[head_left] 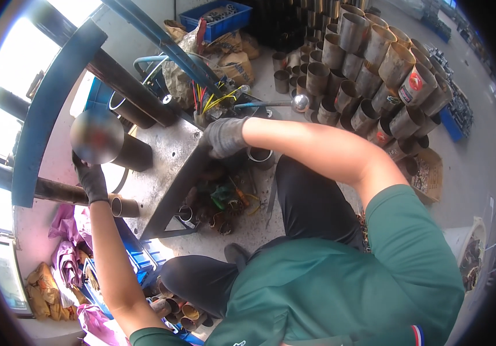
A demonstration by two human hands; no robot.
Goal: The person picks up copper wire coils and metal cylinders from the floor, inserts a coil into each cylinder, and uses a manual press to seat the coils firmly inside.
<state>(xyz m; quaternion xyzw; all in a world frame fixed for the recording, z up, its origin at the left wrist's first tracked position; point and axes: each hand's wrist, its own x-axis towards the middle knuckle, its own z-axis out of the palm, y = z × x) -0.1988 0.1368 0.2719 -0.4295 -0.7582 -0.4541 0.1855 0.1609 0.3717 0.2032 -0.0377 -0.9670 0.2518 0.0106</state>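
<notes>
My left hand (91,180), in a dark glove, is at the near side of a thick dark metal tube (135,154) on the machine table (166,151). One finger reaches up along the tube's round end, which is blurred; the other fingers are partly hidden. My right hand (225,138), in a grey glove, is curled at the table's right edge, its fingertips hidden. Close beyond it lies a lever (265,105) with a shiny ball end (300,103). A short tube (125,207) lies at the table's near left corner.
Dark round columns (129,86) and a curved blue plate (49,121) rise over the table. Many metal tubes (354,34) stand stacked at the far right. Loose coloured wires (213,101) and a blue crate (216,17) are at the back. Parts clutter the floor under the table.
</notes>
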